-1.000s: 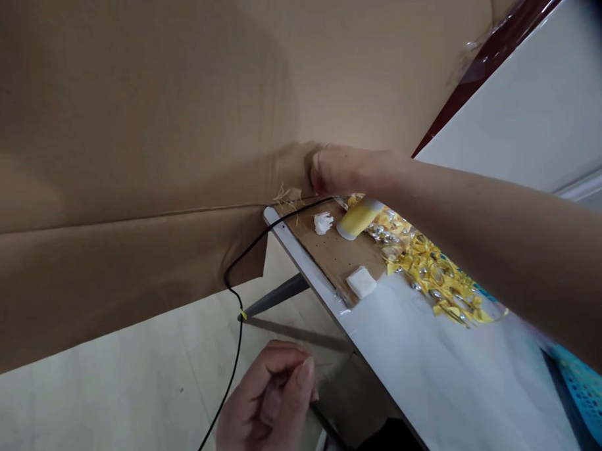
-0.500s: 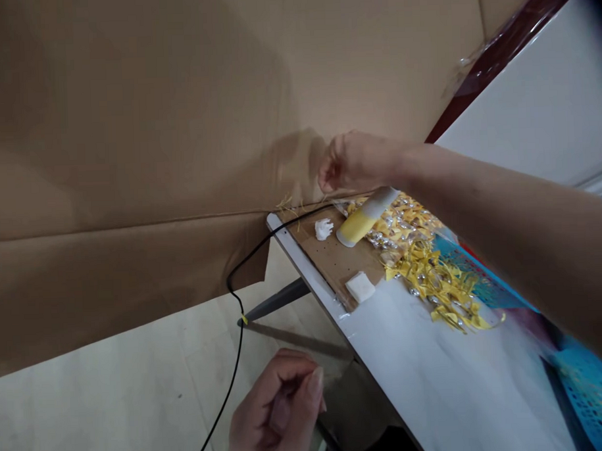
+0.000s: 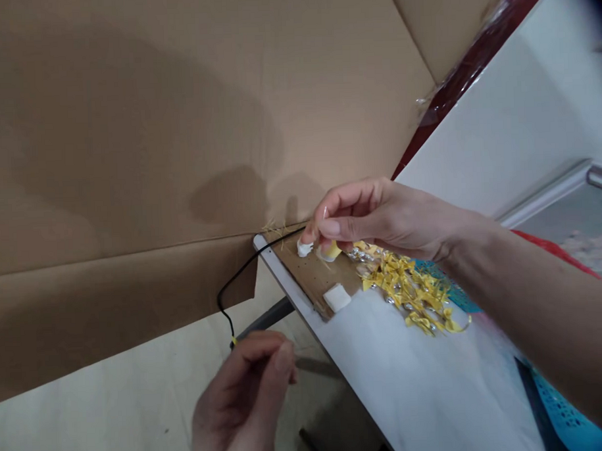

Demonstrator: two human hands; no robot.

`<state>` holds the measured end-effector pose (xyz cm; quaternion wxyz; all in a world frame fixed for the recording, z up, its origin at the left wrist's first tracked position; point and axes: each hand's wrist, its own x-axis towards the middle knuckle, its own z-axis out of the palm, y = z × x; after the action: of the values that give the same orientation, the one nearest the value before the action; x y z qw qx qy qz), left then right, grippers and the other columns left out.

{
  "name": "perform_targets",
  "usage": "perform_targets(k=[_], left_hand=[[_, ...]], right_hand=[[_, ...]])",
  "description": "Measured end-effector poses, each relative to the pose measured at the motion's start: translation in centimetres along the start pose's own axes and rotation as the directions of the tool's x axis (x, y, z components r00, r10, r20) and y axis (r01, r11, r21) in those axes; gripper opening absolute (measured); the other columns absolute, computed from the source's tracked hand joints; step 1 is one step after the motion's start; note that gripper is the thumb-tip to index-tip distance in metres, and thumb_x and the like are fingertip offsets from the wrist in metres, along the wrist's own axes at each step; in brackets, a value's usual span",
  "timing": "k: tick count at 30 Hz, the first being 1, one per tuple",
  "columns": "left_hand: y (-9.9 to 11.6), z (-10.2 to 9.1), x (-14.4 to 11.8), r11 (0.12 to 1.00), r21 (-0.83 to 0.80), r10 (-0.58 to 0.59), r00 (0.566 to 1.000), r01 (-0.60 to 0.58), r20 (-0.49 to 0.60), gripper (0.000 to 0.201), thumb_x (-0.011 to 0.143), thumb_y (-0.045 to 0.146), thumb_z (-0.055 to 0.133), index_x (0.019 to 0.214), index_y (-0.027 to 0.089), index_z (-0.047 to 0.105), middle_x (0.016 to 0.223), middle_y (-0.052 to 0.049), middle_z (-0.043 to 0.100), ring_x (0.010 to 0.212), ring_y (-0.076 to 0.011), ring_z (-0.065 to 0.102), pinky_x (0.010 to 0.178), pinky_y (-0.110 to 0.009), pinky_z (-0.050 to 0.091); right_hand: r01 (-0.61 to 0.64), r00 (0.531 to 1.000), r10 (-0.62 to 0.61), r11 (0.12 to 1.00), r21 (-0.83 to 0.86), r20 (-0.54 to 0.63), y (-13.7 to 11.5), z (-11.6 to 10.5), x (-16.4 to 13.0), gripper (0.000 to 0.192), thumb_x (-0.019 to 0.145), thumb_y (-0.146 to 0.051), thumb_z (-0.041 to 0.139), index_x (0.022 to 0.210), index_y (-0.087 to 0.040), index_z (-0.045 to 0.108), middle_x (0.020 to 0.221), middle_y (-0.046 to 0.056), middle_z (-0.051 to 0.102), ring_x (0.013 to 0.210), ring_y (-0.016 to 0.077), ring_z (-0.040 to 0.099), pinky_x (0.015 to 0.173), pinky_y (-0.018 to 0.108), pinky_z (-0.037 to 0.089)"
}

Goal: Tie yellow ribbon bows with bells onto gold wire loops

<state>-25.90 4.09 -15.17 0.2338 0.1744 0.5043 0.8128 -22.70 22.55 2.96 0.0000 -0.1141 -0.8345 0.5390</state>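
Right hand (image 3: 374, 216) fingers pinched narrow at white blob (image 3: 304, 248) beside yellow tube (image 3: 330, 252); keep the touch light. Left hand (image 3: 242, 402) curled, contents unclear.

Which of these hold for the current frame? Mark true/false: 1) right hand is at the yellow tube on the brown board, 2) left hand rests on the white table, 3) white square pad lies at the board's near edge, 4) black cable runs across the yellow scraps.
1) True: the right hand has its fingertips at the yellow tube on the brown board.
2) False: the left hand is off the white table, curled loosely above the floor.
3) True: the white square pad lies there.
4) False: the black cable hangs off the board's far corner, away from the yellow scraps.
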Motion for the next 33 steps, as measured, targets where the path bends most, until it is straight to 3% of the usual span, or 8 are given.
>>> perform_targets(k=[3, 7, 10, 14, 18, 22, 27, 33], left_hand=[[1.5, 0.7, 1.3, 0.99, -0.083, 0.114, 0.993, -0.111, 0.023, 0.001, 0.084, 0.025, 0.073, 0.083, 0.024, 0.074, 0.076, 0.001, 0.065, 0.069, -0.0132, 0.057, 0.06, -0.017, 0.05], [3.2, 2.3, 1.7, 0.983, -0.158, 0.112, 0.986, -0.093, 0.122, 0.006, 0.088, 0.022, 0.071, 0.086, 0.027, 0.074, 0.101, 0.003, 0.067, 0.086, -0.0123, 0.063, 0.078, -0.017, 0.055], [4.0, 3.6, 1.4, 0.977, -0.189, 0.128, 0.978, -0.096, 0.162, 0.007, 0.088, 0.022, 0.071, 0.085, 0.028, 0.073, 0.107, 0.005, 0.066, 0.091, -0.0116, 0.065, 0.085, -0.017, 0.057], [5.1, 5.1, 0.8, 0.976, -0.202, 0.12, 0.97, -0.077, 0.21, 0.005, 0.086, 0.022, 0.075, 0.083, 0.026, 0.073, 0.102, 0.005, 0.07, 0.088, -0.0101, 0.068, 0.084, -0.014, 0.057], [6.3, 6.5, 0.3, 0.978, -0.21, 0.044, 0.952, 0.021, 0.302, 0.003, 0.085, 0.023, 0.076, 0.083, 0.026, 0.075, 0.086, 0.005, 0.075, 0.079, -0.0091, 0.071, 0.075, -0.011, 0.059], [7.5, 8.2, -0.4, 0.965, -0.214, -0.051, 0.906, 0.154, 0.419, 0.006, 0.082, 0.023, 0.077, 0.077, 0.025, 0.077, 0.077, 0.005, 0.078, 0.073, -0.009, 0.072, 0.068, -0.011, 0.06], [8.5, 10.3, -2.0, 0.935, -0.236, -0.107, 0.845, 0.265, 0.524, 0.006, 0.078, 0.019, 0.079, 0.073, 0.021, 0.078, 0.073, 0.003, 0.077, 0.068, -0.0097, 0.071, 0.064, -0.014, 0.061], [9.0, 11.9, -3.9, 0.936, -0.209, -0.108, 0.795, 0.284, 0.597, 0.007, 0.08, 0.018, 0.078, 0.073, 0.02, 0.077, 0.068, 0.002, 0.076, 0.064, -0.0092, 0.07, 0.065, -0.016, 0.06]], right_hand=[[0.002, 0.999, 0.003, 0.997, 0.082, -0.051, 0.4, -0.1, -1.8, 0.007, 0.082, -0.024, 0.075, 0.081, -0.017, 0.074, 0.092, 0.003, 0.07, 0.066, 0.0073, 0.053, 0.054, 0.02, 0.04], [-0.016, 0.992, 0.036, 0.987, 0.157, -0.122, 0.7, -0.4, -3.9, 0.013, 0.077, -0.028, 0.081, 0.082, -0.018, 0.076, 0.089, 0.002, 0.07, 0.067, 0.0082, 0.051, 0.057, 0.021, 0.039], [-0.006, 0.988, 0.033, 0.984, 0.177, -0.148, 0.7, -0.5, -5.3, 0.012, 0.078, -0.029, 0.081, 0.08, -0.019, 0.076, 0.092, 0.002, 0.071, 0.069, 0.0085, 0.051, 0.058, 0.022, 0.039], [0.029, 0.989, 0.003, 0.976, 0.216, -0.146, 0.4, -0.5, -7.3, 0.006, 0.083, -0.024, 0.077, 0.083, -0.019, 0.075, 0.088, 0.001, 0.07, 0.07, 0.0081, 0.055, 0.061, 0.021, 0.043], [0.07, 0.992, -0.043, 0.969, 0.239, -0.116, -0.2, -0.3, -9.7, 0.008, 0.088, -0.025, 0.072, 0.083, -0.018, 0.072, 0.086, 0.0, 0.07, 0.07, 0.0071, 0.058, 0.062, 0.019, 0.043], [0.047, 0.986, -0.018, 0.984, 0.171, -0.165, -1.1, 0.0, -12.5, 0.011, 0.087, -0.023, 0.073, 0.078, -0.018, 0.07, 0.071, -0.005, 0.061, 0.063, 0.0057, 0.051, 0.058, 0.019, 0.039], [-0.031, 0.976, 0.051, 0.995, 0.097, -0.211, -2.0, 0.0, -16.0, 0.012, 0.08, -0.026, 0.079, 0.08, -0.018, 0.071, 0.074, -0.005, 0.062, 0.067, 0.0071, 0.051, 0.063, 0.021, 0.038], [-0.056, 0.983, 0.056, 0.998, 0.007, -0.175, -2.7, -0.5, -19.0, 0.012, 0.086, -0.027, 0.071, 0.081, -0.016, 0.069, 0.075, -0.003, 0.061, 0.073, 0.009, 0.052, 0.069, 0.023, 0.04]])
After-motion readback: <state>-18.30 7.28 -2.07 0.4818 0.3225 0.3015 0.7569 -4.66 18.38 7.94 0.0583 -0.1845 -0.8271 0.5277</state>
